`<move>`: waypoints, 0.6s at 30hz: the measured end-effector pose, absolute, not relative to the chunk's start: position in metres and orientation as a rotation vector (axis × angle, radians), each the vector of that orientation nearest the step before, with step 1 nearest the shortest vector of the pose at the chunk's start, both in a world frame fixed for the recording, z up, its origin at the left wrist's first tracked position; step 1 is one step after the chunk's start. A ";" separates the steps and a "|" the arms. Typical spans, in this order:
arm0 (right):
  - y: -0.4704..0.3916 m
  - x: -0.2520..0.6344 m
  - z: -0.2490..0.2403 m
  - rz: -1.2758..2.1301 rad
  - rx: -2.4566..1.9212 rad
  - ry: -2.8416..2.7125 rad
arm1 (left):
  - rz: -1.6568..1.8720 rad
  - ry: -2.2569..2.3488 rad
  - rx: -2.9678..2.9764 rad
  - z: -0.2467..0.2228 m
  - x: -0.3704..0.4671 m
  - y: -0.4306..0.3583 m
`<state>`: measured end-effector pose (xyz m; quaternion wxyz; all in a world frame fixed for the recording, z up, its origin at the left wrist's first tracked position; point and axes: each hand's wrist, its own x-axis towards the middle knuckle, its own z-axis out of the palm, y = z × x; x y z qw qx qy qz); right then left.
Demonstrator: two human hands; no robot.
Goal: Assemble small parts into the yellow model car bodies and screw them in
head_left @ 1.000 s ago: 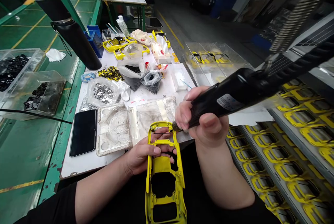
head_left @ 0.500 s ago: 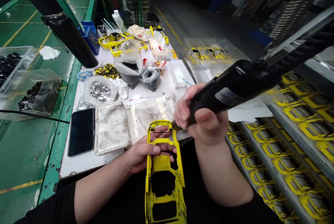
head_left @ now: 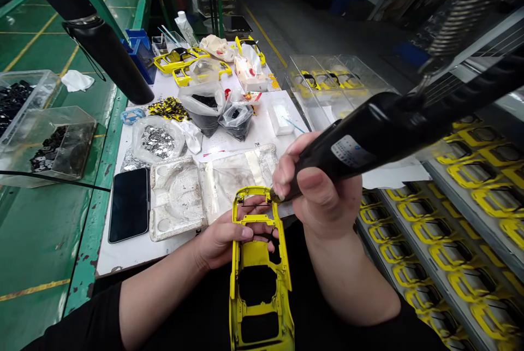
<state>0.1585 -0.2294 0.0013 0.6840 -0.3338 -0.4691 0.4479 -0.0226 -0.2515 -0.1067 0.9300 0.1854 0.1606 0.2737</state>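
My left hand is closed around the upper left side of a long yellow plastic frame, its fingers showing through the openings. A thin dark rod spans the frame's top opening. My right hand grips a black electric screwdriver, which hangs from a coiled spring and slants down to the left. Its tip is at the frame's upper right corner; the exact contact point is too small to make out. Just beyond the frame lies a dirty white foam block with moulded hollows.
A black phone lies left of the foam. Behind are a bag of metal pieces, bags of black parts and a white box. A black bottle stands at left. Trays of yellow frames fill the right.
The view has shifted slightly. The frame, both hands and the screwdriver keep nearly the same positions, with the tip still at the frame's upper right corner.
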 end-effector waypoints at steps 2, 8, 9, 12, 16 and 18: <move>-0.230 0.158 0.002 1.000 -0.746 -1.047 | 0.560 0.332 0.387 -0.107 -0.023 -0.251; -0.233 0.157 0.004 1.000 -0.802 -1.024 | 0.568 0.314 0.394 -0.108 -0.023 -0.251; -0.233 0.157 0.004 1.000 -0.806 -1.020 | 0.568 0.314 0.389 -0.108 -0.022 -0.251; -0.233 0.155 0.005 0.978 -0.819 -1.022 | 0.565 0.323 0.375 -0.106 -0.023 -0.251; -0.230 0.152 0.006 0.919 -0.840 -1.032 | 0.548 0.345 0.360 -0.104 -0.024 -0.251; -0.228 0.151 0.007 0.902 -0.833 -1.037 | 0.543 0.347 0.364 -0.103 -0.024 -0.251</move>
